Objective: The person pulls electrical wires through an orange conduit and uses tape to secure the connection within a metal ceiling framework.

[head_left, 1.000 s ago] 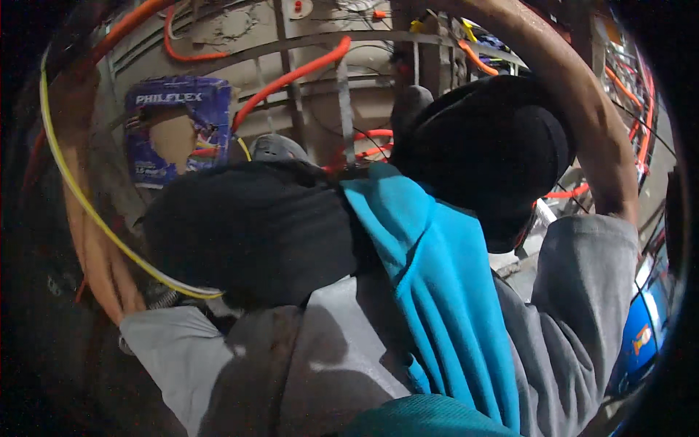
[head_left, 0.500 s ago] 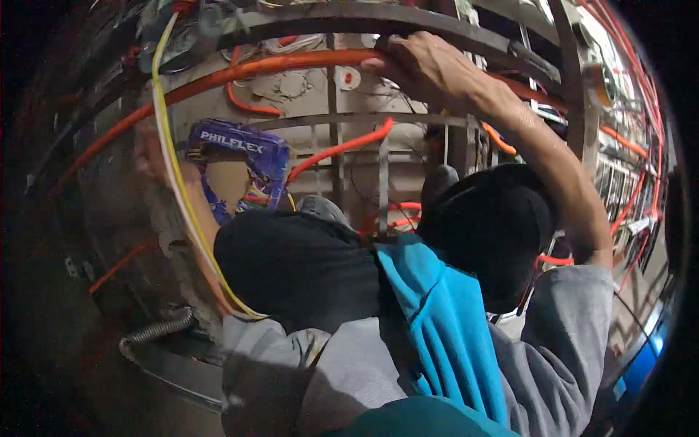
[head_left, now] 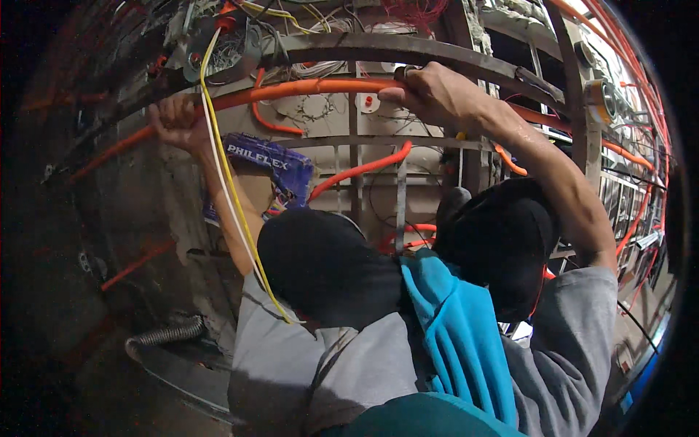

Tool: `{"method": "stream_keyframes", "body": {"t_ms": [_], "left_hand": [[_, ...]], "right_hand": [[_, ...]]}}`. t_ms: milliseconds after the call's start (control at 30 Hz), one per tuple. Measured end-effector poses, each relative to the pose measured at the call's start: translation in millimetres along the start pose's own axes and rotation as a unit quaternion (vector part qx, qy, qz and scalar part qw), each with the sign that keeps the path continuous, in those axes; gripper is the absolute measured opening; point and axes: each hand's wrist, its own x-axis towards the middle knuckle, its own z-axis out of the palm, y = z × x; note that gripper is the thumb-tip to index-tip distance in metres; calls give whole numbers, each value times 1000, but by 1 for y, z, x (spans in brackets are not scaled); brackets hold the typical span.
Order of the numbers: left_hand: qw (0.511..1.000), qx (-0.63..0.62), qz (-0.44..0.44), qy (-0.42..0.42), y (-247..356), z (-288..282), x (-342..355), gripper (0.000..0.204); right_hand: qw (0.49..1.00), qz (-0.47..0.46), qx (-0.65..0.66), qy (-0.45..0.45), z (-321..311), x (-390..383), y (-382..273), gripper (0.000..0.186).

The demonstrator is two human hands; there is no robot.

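Observation:
A long orange conduit (head_left: 313,87) crosses in front of me, bowed slightly upward. My right hand (head_left: 440,95) is closed around its right part, just below a metal bar, with the thumb pointing left along it. Farther left, my left hand (head_left: 177,125) has its fingers curled up around the same conduit. A yellow and a white wire (head_left: 224,171) hang from a metal junction box (head_left: 237,58) and pass in front of my left forearm. Under the conduit rests a torn purple cardboard box (head_left: 291,178) with coloured wires showing inside.
A metal bar frame (head_left: 408,48) spans the top. Shorter orange pipes (head_left: 364,166) stick up below it. A tape roll (head_left: 601,102) sits on an upright at right, and a ribbed grey hose (head_left: 171,332) lies lower left. A teal cloth (head_left: 462,328) hangs over my front.
My left hand has risen from beside the purple box to the conduit. The right hand keeps its grip. The whole view has shifted, so the scene sits lower and further right.

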Motion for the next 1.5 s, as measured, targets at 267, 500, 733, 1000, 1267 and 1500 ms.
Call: {"method": "stream_keyframes", "body": {"t_ms": [267, 500, 733, 1000, 1267, 1500], "left_hand": [[994, 17, -57, 88, -8, 45, 0, 45], [783, 511, 41, 351, 39, 3, 13, 34], [735, 570, -82, 357, 45, -6, 15, 27], [710, 381, -33, 592, 1, 75, 22, 52], [751, 405, 47, 518, -1, 44, -3, 50], [780, 442, 52, 439, -8, 48, 4, 38]], "right_hand": [[991, -49, -100, 80, 16, -1, 5, 53], [973, -113, -122, 157, 30, -4, 10, 43], [977, -86, -125, 151, 25, 1, 14, 46], [984, -41, -126, 118, 24, -2, 15, 42], [994, -19, -74, 82, 20, 5, -8, 68], [998, 2, -26, 55, 16, 5, 0, 73]]}}
